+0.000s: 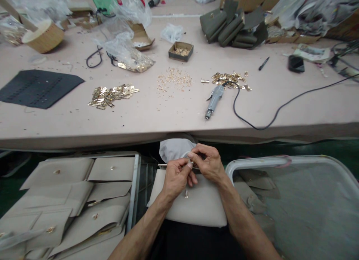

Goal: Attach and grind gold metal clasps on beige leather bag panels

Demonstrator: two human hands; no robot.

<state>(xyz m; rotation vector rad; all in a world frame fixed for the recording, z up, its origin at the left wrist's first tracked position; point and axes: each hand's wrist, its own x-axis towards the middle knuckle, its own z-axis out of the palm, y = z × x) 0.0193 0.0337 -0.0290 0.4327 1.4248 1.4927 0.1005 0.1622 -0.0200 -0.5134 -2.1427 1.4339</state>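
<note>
A beige handbag [199,205] rests on my lap with a small gold rectangular fitting [186,193] on its face. Above its far edge, my left hand [177,176] and my right hand [208,162] come together, fingertips pinched. A pale, thin bit shows between them, too small to name. Just beyond the hands is a whitish rounded piece of material [172,149], partly covered by my fingers. On the table ahead lies a grey electric screwdriver [214,101] with a black cable.
Gold fittings lie in a left pile [112,95] and a right pile [230,79], with tiny scattered screws [174,80] between. A small box [181,52] stands behind. Left of me is a crate [136,189] of beige bags; on the right, a pale-rimmed bin [316,161]. Dark bags [232,26] sit farther back.
</note>
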